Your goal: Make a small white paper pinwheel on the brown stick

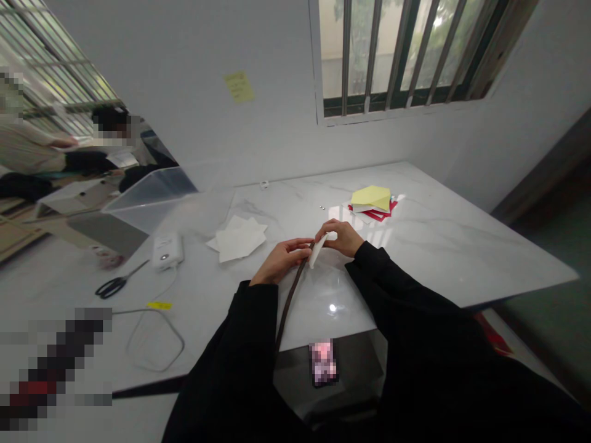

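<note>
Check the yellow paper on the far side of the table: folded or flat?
Folded: the yellow paper shows a diagonal crease with one flap doubled over, lying atop red sheets.

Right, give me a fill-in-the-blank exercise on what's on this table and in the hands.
1. The right hand pinches a ____ slip of paper against the end of the dark strap, which the left hand also holds.
2. The top sheet of the coloured paper stack is ____.
3. The black-handled scissors lie on the table to the ____ of both hands.

Missing words: white; yellow; left
</note>
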Available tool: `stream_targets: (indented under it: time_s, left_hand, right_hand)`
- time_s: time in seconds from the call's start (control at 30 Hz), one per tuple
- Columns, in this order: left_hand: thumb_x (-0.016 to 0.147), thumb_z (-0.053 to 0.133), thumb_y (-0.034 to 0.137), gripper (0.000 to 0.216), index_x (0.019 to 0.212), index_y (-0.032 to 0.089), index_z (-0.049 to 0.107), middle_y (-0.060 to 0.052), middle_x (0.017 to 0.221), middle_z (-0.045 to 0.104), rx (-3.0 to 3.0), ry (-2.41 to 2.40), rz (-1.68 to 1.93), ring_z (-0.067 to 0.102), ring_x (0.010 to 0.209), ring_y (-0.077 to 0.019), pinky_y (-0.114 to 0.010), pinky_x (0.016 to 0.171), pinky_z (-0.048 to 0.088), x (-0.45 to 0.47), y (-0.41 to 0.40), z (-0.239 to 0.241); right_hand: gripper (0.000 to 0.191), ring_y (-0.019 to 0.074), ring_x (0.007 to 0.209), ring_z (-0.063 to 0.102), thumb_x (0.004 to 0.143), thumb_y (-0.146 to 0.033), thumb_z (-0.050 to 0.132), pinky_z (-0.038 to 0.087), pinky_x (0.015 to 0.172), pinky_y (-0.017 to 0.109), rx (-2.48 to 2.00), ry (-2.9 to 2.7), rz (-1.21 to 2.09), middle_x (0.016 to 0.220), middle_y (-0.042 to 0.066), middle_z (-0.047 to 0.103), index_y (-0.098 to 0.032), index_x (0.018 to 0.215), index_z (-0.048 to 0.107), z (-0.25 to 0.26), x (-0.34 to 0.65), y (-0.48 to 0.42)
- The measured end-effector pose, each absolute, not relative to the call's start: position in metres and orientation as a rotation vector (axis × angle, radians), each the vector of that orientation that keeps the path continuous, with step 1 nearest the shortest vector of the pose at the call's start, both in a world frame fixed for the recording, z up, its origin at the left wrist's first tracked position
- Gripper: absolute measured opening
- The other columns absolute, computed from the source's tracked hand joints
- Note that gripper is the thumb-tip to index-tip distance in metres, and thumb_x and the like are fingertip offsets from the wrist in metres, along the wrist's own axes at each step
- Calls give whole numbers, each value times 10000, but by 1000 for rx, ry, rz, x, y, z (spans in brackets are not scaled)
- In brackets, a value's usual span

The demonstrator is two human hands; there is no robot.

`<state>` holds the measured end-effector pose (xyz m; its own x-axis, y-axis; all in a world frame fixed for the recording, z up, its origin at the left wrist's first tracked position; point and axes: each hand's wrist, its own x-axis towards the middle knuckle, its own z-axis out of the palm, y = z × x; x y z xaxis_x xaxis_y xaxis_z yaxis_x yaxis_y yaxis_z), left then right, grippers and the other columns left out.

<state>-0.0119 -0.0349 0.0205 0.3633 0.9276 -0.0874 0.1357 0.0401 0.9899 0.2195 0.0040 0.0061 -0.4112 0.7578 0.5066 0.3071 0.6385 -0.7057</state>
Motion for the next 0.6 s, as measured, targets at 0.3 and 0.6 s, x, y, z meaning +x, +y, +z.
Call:
stream_targets:
  time_s: [0.3,0.6]
  left_hand:
    - [715,880,378,480,1157,206,807,-118,1033,790,1327,1044,826,690,819,-205,-339,741,512,-9,-38,25]
    - [721,886,382,477,1163,223,800,-108,1060,784,1315,1030,821,685,850,-207,-345,759,508,-11,-35,21]
  right_hand:
    - [84,243,979,670,815,-228,861,518,935,402,-826,-1990,680,892,28,784,-299,853,839,7,220,4]
    - [111,240,966,672,824,-196,841,519,925,392,-816,-1998,692,886,28,785,-300,863,847,7,221,4]
